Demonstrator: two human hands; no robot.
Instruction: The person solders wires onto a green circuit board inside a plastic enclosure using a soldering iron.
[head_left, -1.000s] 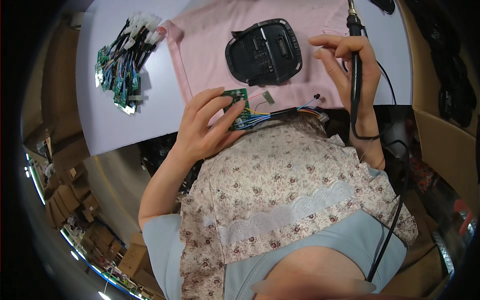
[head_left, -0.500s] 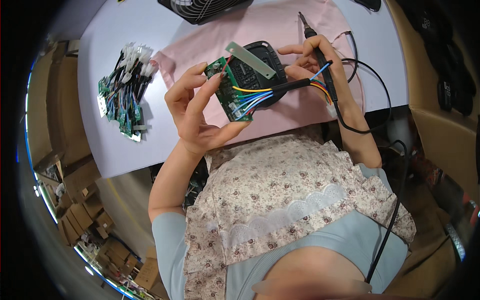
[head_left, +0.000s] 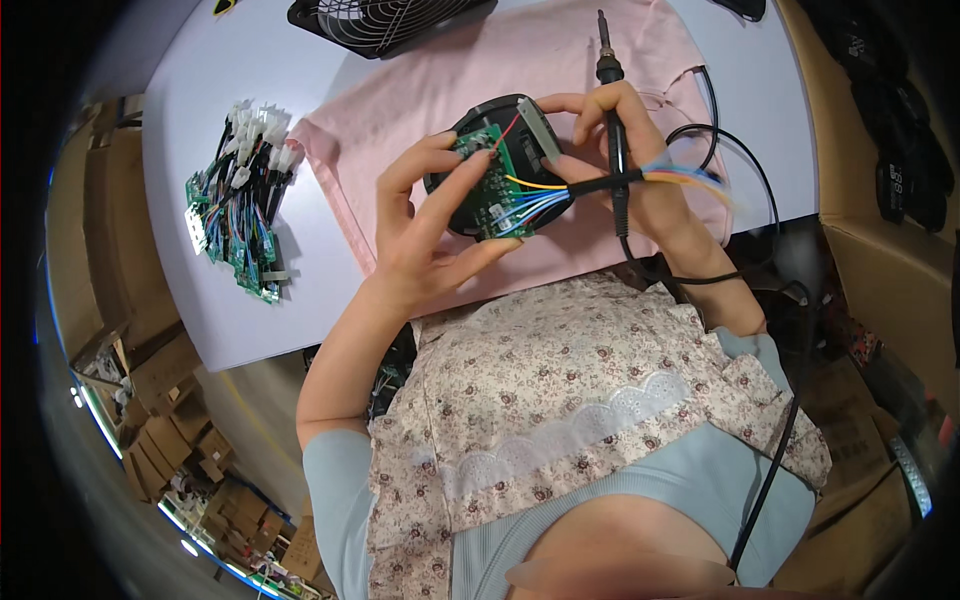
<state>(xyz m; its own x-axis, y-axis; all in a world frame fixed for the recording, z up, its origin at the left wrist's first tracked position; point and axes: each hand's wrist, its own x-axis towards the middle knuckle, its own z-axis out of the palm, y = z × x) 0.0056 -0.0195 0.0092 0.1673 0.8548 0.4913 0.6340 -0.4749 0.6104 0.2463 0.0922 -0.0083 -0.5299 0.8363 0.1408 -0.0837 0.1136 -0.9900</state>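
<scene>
A green circuit board (head_left: 492, 200) is held by its edges in my left hand (head_left: 412, 235), thumb at its lower edge and fingers at its upper left. Under the board is a round black plastic housing (head_left: 528, 155). A pale flat strip (head_left: 540, 128), joined to the board by a red wire, stands at the right of the housing. My right hand (head_left: 652, 195) grips a soldering iron (head_left: 615, 148), tip pointing away from me; its index finger and thumb reach the strip's ends. Colored wires in a black sleeve (head_left: 598, 185) run from the board across my right hand.
A pile of wired circuit boards (head_left: 240, 200) with white connectors lies on the white table (head_left: 330, 330) at left. A black fan (head_left: 385, 20) stands at the far edge. Pink cloth (head_left: 360, 130) lies beneath the work. The iron's black cord (head_left: 770, 190) loops at right.
The board has moved right and now lies over the housing. The pale strip has turned more upright, and my right fingers have come to it. The soldering iron has swung more upright.
</scene>
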